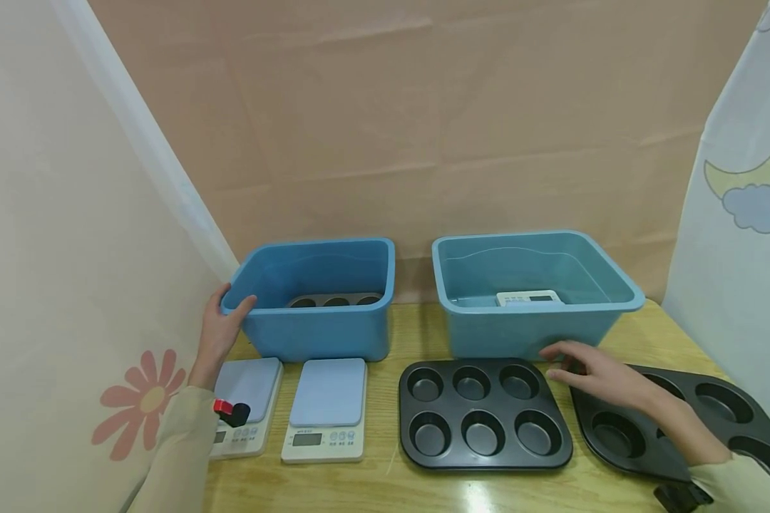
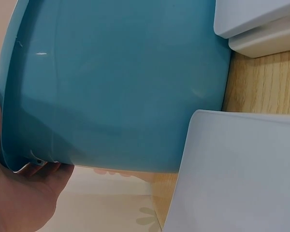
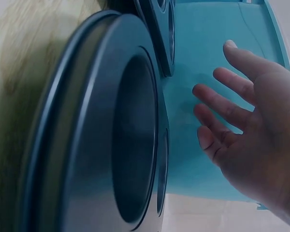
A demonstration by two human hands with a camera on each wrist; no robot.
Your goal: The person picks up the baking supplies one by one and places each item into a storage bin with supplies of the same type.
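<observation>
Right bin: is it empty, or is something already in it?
Not empty. The right bin holds one white scale lying flat on its floor near the back wall; nothing else shows inside.

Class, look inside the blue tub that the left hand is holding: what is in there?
Inside the left blue tub lies a dark muffin tray; three cups show. The tub's front wall hides the rest of the tray and floor.
</observation>
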